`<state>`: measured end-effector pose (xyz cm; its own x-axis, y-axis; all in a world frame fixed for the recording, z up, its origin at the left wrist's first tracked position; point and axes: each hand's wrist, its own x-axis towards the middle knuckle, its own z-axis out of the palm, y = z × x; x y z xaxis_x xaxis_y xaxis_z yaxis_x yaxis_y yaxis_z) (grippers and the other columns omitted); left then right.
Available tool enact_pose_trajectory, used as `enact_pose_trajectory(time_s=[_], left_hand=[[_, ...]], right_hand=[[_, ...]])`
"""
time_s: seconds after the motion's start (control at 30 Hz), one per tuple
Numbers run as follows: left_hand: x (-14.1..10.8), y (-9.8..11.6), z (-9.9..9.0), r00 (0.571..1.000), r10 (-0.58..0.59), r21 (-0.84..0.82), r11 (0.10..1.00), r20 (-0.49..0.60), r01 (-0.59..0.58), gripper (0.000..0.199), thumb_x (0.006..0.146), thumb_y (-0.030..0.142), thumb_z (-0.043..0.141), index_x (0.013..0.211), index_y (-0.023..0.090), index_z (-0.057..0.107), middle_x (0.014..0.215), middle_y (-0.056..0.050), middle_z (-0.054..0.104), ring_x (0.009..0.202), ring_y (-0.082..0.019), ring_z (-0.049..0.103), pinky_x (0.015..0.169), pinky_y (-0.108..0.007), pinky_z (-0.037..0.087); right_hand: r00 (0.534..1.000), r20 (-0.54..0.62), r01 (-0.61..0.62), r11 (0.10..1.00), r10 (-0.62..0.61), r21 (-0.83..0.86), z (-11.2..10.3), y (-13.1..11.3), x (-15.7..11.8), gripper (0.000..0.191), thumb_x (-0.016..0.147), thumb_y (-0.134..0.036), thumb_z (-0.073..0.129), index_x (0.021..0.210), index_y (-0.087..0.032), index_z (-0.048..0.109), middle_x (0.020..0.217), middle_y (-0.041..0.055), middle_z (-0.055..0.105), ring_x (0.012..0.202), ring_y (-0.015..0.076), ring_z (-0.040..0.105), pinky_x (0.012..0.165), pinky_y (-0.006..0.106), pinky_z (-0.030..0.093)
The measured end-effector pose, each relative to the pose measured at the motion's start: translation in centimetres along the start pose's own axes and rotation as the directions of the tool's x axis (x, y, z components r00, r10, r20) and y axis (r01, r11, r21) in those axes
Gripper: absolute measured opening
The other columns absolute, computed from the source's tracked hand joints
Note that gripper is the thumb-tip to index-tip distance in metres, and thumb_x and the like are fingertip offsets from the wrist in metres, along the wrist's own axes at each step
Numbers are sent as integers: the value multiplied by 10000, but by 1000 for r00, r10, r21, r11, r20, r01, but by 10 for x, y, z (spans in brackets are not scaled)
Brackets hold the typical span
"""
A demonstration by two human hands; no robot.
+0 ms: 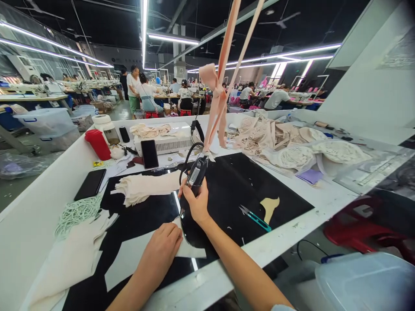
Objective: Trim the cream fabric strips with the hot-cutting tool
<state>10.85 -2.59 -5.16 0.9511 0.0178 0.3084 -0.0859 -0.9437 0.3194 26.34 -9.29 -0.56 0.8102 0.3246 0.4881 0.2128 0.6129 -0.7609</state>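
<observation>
My right hand (197,203) is closed around a black handheld electric cutter (198,170), held upright with its lower end at the edge of a pale fabric piece (129,255). A black cord loops from the cutter's top, where peach fabric strips (218,108) hang down. My left hand (164,248) lies palm down on the fabric just left of the cutter, pressing it to the black mat (227,185). Its fingertips are partly hidden. Teal thread snips (256,218) and a yellowish scrap (269,208) lie to the right of my right hand.
Stacked cream fabric pieces (145,188) lie beyond my left hand, with more cream cloth (71,259) and mint cord (78,214) at left. Phones, a red cup (97,144) and a white box (168,142) stand behind. Beige pieces (275,134) are heaped at back right.
</observation>
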Motion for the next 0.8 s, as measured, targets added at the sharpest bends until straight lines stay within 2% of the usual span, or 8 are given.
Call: enact_pose_trajectory(time_s=[0.13,0.3,0.6,0.8], left_hand=[[-3,-1,-1,999,33,35,999,-16,-32,140,1050,160,490,957,210,582,982,-46,655,926,-250,662,843,-434,593],[-2,-6,1,995,85,60,995,-59,-81,168,1075,198,440,1097,205,607,1170,-88,680,1115,-265,674,963,-459,594],[-5,-6,3,984,155,106,984,-93,-145,247,1086,202,419,1185,175,644,1182,-78,727,1134,-243,697,992,-447,612],[-7,-10,8,960,238,242,950,-148,-199,324,1094,208,401,1292,147,650,1323,-106,718,1185,-252,697,1004,-447,615]], right_hand=[[1000,11,7,1000,-7,15,0,0,0,287,851,-335,774,957,-248,522,774,-71,627,556,83,578,574,236,523],[1000,20,2,1000,-3,23,-1,-1,-1,272,862,-327,766,972,-250,530,801,-65,638,568,83,591,581,236,540],[1000,12,-8,1000,8,10,0,-4,-1,299,847,-351,778,965,-253,522,793,-64,632,556,89,580,567,242,544],[1000,19,2,1000,-2,8,-3,0,-2,291,864,-364,775,978,-249,533,817,-56,643,581,94,600,589,250,556]])
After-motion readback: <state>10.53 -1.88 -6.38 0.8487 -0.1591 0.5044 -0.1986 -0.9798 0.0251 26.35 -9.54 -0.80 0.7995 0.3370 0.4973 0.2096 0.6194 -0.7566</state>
